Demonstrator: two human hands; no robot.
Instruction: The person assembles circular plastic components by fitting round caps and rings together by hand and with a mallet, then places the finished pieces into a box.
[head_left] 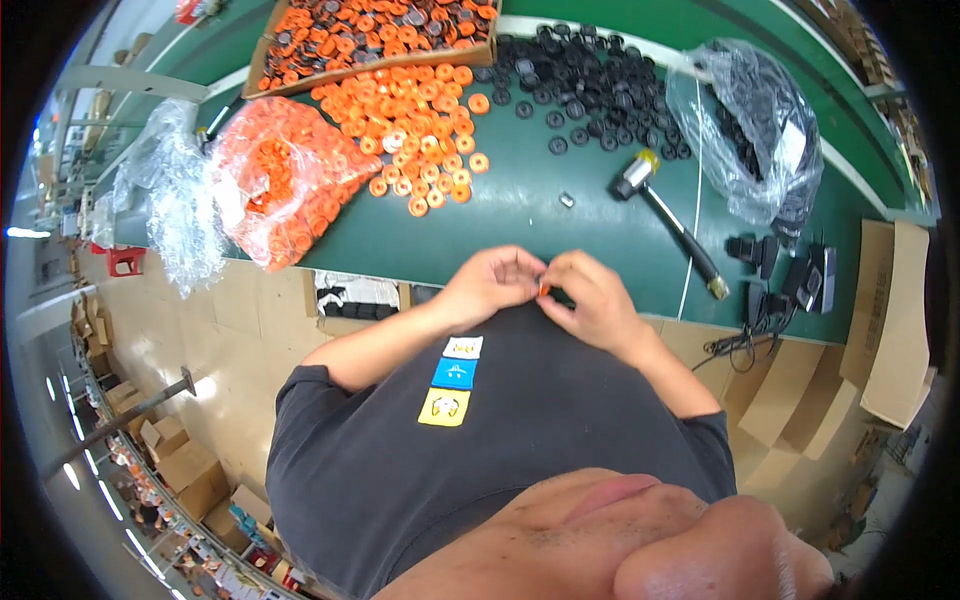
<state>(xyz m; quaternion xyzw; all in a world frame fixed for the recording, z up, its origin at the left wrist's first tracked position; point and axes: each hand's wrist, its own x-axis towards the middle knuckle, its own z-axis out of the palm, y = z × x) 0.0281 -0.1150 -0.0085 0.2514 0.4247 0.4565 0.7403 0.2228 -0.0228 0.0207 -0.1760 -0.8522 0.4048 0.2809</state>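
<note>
At the near edge of the green table my left hand (488, 290) and my right hand (596, 302) meet, fingertips pinched together. Between them shows a sliver of a small orange piece (544, 290), mostly covered by the fingers. Just beyond lies a small metallic piece (567, 200) on the tabletop. Farther off, orange round discs (415, 130) are spread in a loose heap, with black round discs (590, 85) to their right. A hammer (672, 220) with a yellow-tipped head and black handle rests to the right of my hands.
A cardboard box (492, 50) of mixed orange and dark parts stands at the back. Clear bags hold orange discs (285, 235) on the left and black parts (765, 130) on the right. Black adapters with cables (805, 280) lie at the right edge, near an open carton (893, 310).
</note>
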